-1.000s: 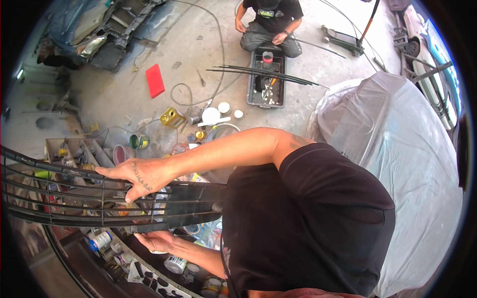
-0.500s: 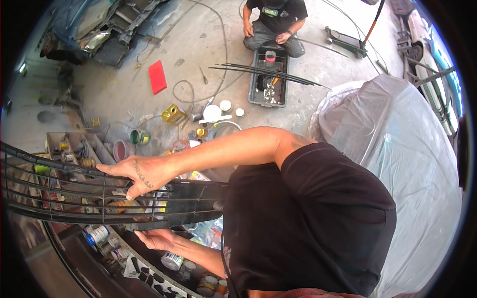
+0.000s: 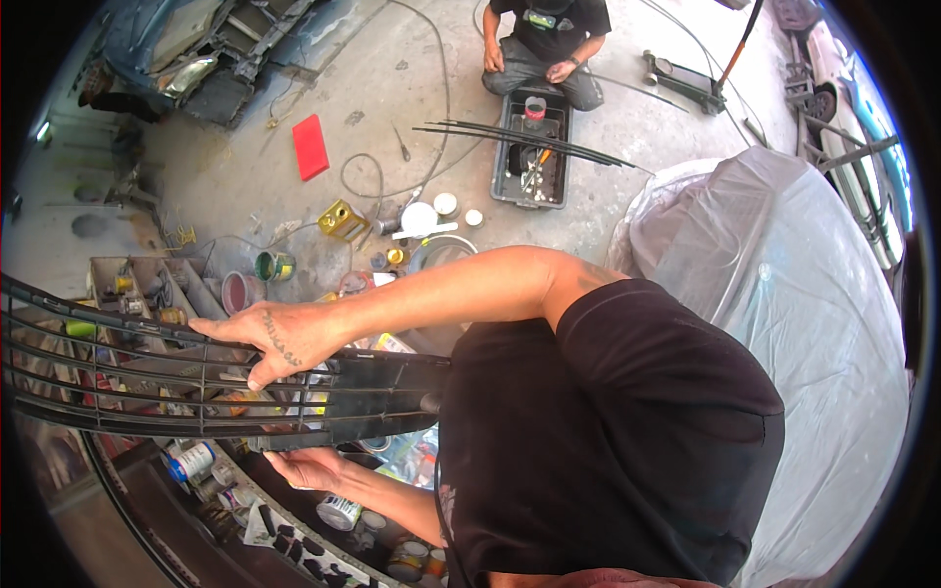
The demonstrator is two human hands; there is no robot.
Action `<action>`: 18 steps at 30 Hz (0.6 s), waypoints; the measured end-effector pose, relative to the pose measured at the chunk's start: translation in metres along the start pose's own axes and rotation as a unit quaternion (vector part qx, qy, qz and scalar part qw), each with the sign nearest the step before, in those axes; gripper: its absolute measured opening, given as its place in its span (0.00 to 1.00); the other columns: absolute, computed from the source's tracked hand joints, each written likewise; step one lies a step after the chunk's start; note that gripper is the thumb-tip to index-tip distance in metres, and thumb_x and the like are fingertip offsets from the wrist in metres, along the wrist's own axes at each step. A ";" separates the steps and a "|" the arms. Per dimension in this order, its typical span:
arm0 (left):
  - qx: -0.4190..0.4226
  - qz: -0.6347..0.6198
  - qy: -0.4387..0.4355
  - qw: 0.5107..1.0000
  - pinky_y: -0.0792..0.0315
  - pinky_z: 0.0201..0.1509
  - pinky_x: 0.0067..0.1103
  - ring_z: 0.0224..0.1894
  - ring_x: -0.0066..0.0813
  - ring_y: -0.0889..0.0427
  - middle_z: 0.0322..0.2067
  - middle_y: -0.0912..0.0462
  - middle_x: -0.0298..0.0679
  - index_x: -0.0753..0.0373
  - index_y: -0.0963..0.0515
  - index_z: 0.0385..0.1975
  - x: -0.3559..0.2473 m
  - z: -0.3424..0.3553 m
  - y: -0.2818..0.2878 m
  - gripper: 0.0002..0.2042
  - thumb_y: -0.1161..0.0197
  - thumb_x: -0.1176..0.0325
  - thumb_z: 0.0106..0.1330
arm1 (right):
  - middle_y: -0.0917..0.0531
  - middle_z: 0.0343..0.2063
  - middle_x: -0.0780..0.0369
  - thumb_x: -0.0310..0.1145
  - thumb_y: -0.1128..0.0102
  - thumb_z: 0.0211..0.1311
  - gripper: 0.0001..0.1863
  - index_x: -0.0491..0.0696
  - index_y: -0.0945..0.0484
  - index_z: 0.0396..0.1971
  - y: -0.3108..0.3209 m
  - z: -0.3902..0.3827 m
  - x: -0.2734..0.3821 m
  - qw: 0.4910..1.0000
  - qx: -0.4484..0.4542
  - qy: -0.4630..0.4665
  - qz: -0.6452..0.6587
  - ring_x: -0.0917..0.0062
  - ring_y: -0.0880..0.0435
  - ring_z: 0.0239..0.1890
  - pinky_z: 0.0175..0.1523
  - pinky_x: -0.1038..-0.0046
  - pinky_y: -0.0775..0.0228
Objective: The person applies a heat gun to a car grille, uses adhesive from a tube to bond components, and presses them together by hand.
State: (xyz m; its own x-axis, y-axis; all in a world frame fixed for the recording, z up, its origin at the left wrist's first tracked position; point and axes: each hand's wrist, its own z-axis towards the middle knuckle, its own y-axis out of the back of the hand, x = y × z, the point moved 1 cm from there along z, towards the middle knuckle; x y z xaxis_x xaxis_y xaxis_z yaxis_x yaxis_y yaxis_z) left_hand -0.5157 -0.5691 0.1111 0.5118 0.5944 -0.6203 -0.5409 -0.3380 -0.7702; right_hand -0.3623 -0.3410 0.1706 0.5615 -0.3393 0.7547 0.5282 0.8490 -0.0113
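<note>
A long, curved black plastic car grille (image 3: 377,384) with open slats stretches from my chest out to the left. My right hand (image 3: 284,343) comes over its upper edge, back of the hand up. The index finger lies along that edge and the thumb presses a slat; the other fingers are hidden. My left hand (image 3: 309,468) holds the lower edge from below, palm turned up, its fingertips partly behind the grille. Between the slats, cans and bottles show beneath it.
Paint cans (image 3: 275,266), a yellow tin (image 3: 341,220) and white tubs stand on the floor. A seated person (image 3: 549,49) is behind a black tray (image 3: 529,191) with thin rods across it. Plastic sheeting (image 3: 784,323) covers something at right. A floor jack (image 3: 686,80) stands farther off.
</note>
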 end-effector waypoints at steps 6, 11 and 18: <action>0.023 0.010 0.001 1.000 0.31 0.71 0.35 0.58 0.37 0.19 0.55 0.18 0.50 0.74 0.25 0.58 0.000 0.002 -0.001 0.18 0.39 0.68 0.74 | 0.30 0.65 0.39 0.28 0.28 0.48 0.54 0.31 0.50 0.74 0.001 0.000 0.000 0.999 0.000 -0.022 0.042 0.58 0.24 0.65 0.68 0.66 0.31; 0.008 0.009 0.001 1.000 0.31 0.71 0.35 0.59 0.37 0.20 0.56 0.19 0.50 0.74 0.25 0.58 0.001 0.004 0.002 0.18 0.40 0.68 0.75 | 0.30 0.66 0.40 0.28 0.28 0.49 0.54 0.32 0.50 0.74 0.002 0.001 0.001 1.000 -0.007 -0.007 0.016 0.59 0.23 0.65 0.67 0.67 0.31; 0.008 0.003 -0.003 1.000 0.30 0.72 0.34 0.60 0.37 0.20 0.59 0.21 0.51 0.75 0.26 0.59 0.003 0.006 0.000 0.19 0.39 0.70 0.74 | 0.31 0.68 0.41 0.28 0.29 0.49 0.54 0.33 0.50 0.74 0.003 0.001 0.002 0.999 0.002 -0.019 0.029 0.59 0.25 0.67 0.68 0.66 0.32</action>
State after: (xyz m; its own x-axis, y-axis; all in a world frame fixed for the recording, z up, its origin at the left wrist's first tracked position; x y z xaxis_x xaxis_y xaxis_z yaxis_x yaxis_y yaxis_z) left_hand -0.5180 -0.5634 0.1101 0.5048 0.5971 -0.6234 -0.5544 -0.3294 -0.7643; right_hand -0.3603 -0.3381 0.1730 0.5663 -0.2749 0.7770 0.4941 0.8678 -0.0531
